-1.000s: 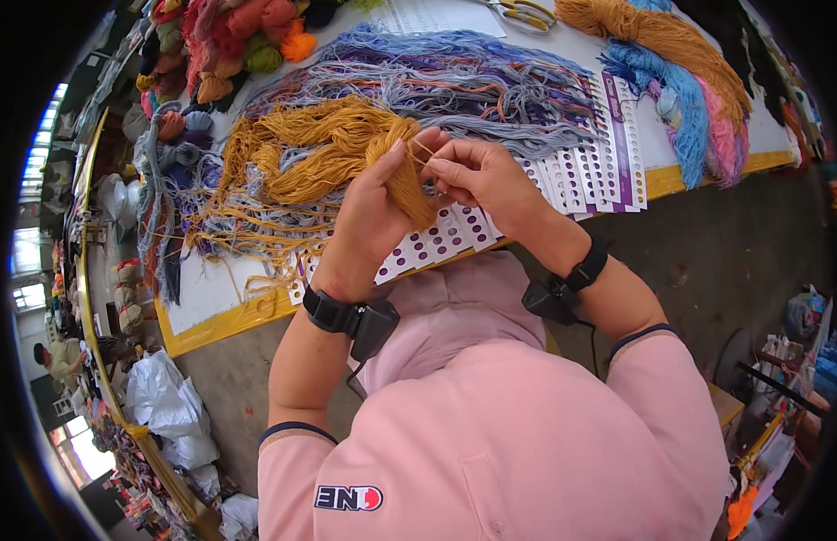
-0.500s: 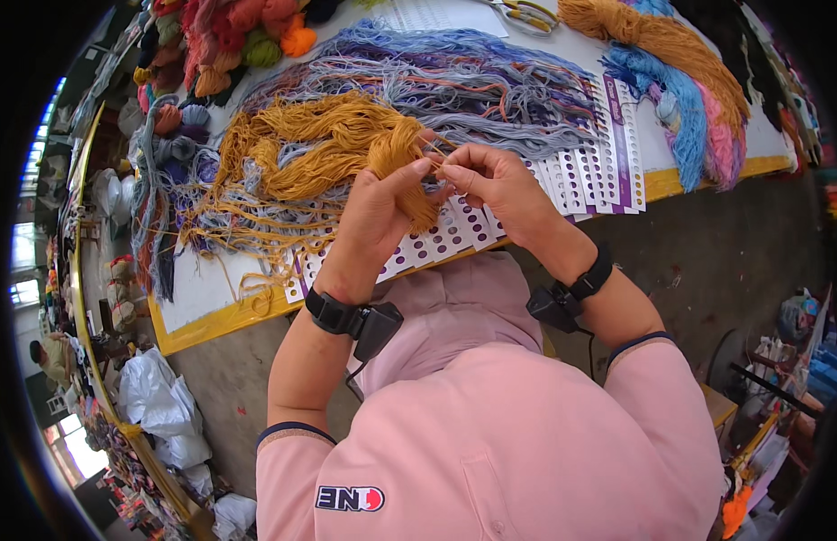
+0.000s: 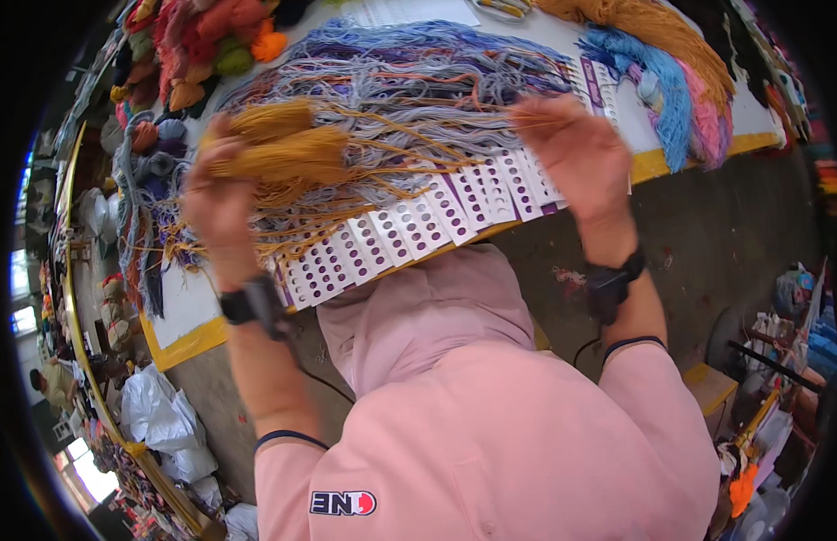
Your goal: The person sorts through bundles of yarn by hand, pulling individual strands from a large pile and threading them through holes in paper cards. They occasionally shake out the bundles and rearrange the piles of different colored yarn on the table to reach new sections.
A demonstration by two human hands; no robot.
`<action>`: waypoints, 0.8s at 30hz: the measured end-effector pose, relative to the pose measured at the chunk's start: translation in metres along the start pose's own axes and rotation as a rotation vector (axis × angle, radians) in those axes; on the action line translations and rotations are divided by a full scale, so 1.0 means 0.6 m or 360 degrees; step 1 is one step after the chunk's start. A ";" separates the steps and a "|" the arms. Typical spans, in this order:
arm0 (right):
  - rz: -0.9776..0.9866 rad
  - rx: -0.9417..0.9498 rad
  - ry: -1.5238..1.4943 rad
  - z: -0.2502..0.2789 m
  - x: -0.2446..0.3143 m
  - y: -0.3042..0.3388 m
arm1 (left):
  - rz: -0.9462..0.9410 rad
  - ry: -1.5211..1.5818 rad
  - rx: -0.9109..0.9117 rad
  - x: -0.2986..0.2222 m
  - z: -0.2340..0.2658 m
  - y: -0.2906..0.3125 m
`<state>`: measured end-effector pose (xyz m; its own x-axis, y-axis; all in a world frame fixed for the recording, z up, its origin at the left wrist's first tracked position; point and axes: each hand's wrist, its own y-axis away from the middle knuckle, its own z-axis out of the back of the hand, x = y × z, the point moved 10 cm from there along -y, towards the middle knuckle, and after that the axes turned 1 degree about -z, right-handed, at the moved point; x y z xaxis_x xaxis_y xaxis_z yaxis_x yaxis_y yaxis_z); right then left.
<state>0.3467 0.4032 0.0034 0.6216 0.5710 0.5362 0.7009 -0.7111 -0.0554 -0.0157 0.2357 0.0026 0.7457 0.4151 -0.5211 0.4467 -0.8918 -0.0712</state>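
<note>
My left hand, blurred by motion, is closed round one end of a mustard yarn skein. The skein lies folded over tangled blue, lilac and grey yarn on the table. Mustard strands trail from it toward the right. Out to the right, above the cards' far end, my right hand is smeared too. Its fingers look pinched together, with a thin mustard strand running toward them. White punched cards with rows of holes lie fanned along the near table edge, with yarn threaded at their far side.
Balls and hanks of red, green and orange yarn pile up at the far left. Brown, blue and pink skeins hang at the right. Yellow-handled scissors lie at the far edge. White plastic bags stand on the floor at left.
My hands, close together at the skein before, have moved far apart. The left hand carried the mustard skein leftward; the right hand swept right, and strands now stretch between them.
</note>
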 end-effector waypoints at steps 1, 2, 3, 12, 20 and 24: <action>-0.0019 0.0093 -0.0247 0.020 0.049 0.007 | -0.0347 -0.0389 -0.0342 -0.071 0.015 -0.007; -0.0071 0.0255 -0.0529 0.029 0.105 0.003 | -0.0078 0.0254 0.0186 -0.145 0.024 -0.008; 0.0078 -0.0131 -0.0044 0.111 0.203 0.009 | -0.0178 0.0347 -0.0088 -0.205 0.070 -0.017; 0.1095 -0.0787 0.2620 0.057 0.358 0.082 | 0.0183 -0.0327 -0.0325 -0.008 -0.062 -0.033; -0.0318 0.0466 0.2438 0.078 -0.021 -0.026 | 0.1358 -0.0592 -0.0415 0.444 -0.146 0.076; -0.0340 0.0550 0.2494 0.077 -0.021 -0.031 | 0.1592 -0.0584 -0.0311 0.478 -0.138 0.077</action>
<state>0.3418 0.4282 -0.0415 -0.2890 -0.4693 0.8344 0.8990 -0.4326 0.0680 0.2600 0.3286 -0.0796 0.6371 -0.5927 -0.4928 -0.1864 -0.7388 0.6476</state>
